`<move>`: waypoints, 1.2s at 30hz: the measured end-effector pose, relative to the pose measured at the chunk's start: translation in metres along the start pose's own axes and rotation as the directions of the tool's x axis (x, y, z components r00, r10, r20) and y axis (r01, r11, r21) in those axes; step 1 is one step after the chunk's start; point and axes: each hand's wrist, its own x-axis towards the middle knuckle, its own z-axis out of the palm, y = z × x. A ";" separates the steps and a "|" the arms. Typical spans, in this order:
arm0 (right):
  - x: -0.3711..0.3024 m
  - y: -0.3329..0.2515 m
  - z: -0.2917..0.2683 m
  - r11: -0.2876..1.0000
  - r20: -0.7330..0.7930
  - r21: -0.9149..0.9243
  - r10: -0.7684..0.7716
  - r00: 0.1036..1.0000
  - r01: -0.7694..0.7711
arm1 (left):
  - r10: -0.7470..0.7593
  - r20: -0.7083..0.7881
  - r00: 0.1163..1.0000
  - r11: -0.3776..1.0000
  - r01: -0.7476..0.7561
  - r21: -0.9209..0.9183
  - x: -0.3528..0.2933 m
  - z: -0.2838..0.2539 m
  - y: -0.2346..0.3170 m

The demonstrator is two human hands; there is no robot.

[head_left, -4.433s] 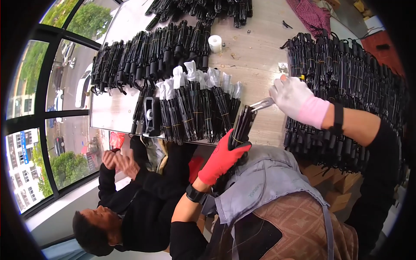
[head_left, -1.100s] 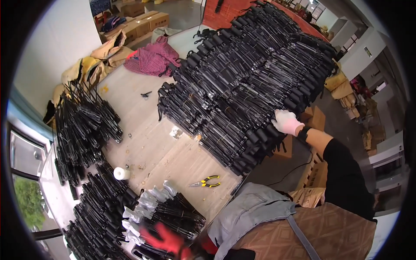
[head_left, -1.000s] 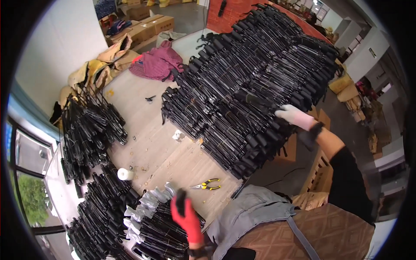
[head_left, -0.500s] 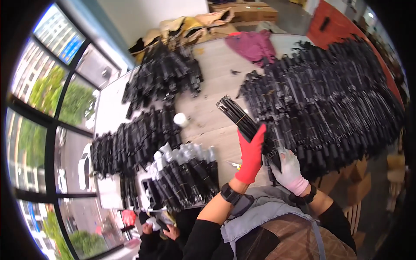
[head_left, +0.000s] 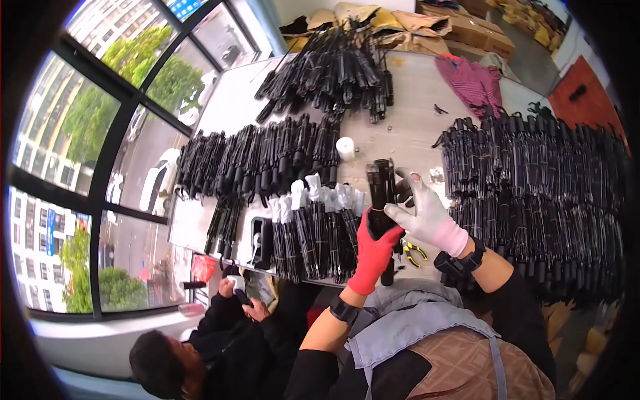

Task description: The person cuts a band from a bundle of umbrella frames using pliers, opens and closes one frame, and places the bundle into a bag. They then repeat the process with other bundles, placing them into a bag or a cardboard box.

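In front of my body, a black folding umbrella frame (head_left: pixel 381 180) stands nearly upright, its ribs bundled together. My left hand (head_left: pixel 373 250), in a red glove, is wrapped around its lower part. A white and pink glove covers my right hand (head_left: pixel 427 213), whose fingers and thumb curl against the frame's right side; part of the grip is hidden. Just right of the left hand, pliers with yellow handles (head_left: pixel 415 253) lie on the table. Left of the hands, several similar black frames with white wrapped ends (head_left: pixel 313 227) are lined up.
Rows of black umbrella frames (head_left: pixel 533 173) fill the table's right side. More piles (head_left: pixel 327 73) lie at the back and left (head_left: pixel 260 157). A white roll (head_left: pixel 345 148) stands mid-table, with a purple cloth (head_left: pixel 473 83) farther back. Another person (head_left: pixel 233 340) sits lower left, hands occupied.
My view has turned, shifting the table in the picture. The umbrella frame has gone from tilted to nearly upright, and my right hand has come up beside its upper part.
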 end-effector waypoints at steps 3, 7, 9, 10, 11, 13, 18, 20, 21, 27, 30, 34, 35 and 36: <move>0.005 -0.015 0.018 0.989 0.081 0.082 0.116 0.990 -0.122 | 0.268 -0.066 0.961 0.852 -0.204 0.482 -0.008 -0.010 -0.002; 0.007 0.010 0.008 0.878 0.240 0.394 0.186 0.953 -0.271 | 0.038 0.041 0.998 0.962 -0.048 0.268 -0.015 -0.016 0.022; 0.005 0.013 0.005 0.795 0.303 0.519 0.173 0.937 -0.314 | -0.109 0.134 0.985 0.994 0.105 0.040 -0.013 -0.024 0.032; 0.003 0.008 0.006 0.769 0.313 0.563 0.143 0.939 -0.304 | -0.201 0.199 0.959 0.974 0.218 -0.064 -0.011 -0.028 0.034; 0.002 0.004 0.006 0.740 0.319 0.605 0.113 0.941 -0.294 | -0.280 0.275 0.920 0.930 0.331 -0.158 -0.008 -0.031 0.035; -0.001 0.000 0.004 0.711 0.325 0.642 0.088 0.942 -0.288 | -0.346 0.360 0.867 0.861 0.445 -0.245 -0.005 -0.033 0.032; 0.000 0.001 -0.005 0.630 0.353 0.711 0.063 0.933 -0.311 | -0.327 0.430 0.841 0.861 0.453 -0.232 0.002 -0.035 0.028; 0.001 0.002 -0.009 0.555 0.384 0.756 0.053 0.922 -0.347 | -0.351 0.529 0.773 0.758 0.566 -0.325 0.005 -0.033 0.035; 0.000 0.004 -0.009 0.557 0.386 0.754 0.055 0.921 -0.349 | -0.350 0.530 0.772 0.756 0.567 -0.328 0.005 -0.033 0.032; -0.003 0.032 0.005 0.843 0.246 0.392 0.289 0.925 -0.368 | -0.201 0.179 0.963 0.980 0.196 0.046 -0.006 -0.014 0.015; 0.000 0.034 0.006 0.836 0.241 0.371 0.333 0.912 -0.404 | -0.207 0.163 0.965 0.978 0.201 0.053 -0.005 -0.018 0.010; 0.004 0.032 0.005 0.749 0.322 0.509 0.291 0.901 -0.424 | -0.345 0.359 0.867 0.905 0.409 -0.118 0.008 -0.036 0.010; 0.005 0.031 0.005 0.737 0.342 0.531 0.265 0.902 -0.418 | -0.369 0.432 0.823 0.863 0.476 -0.169 0.012 -0.040 0.012; 0.007 0.030 0.005 0.725 0.360 0.552 0.239 0.902 -0.413 | -0.383 0.504 0.774 0.813 0.541 -0.214 0.013 -0.042 0.012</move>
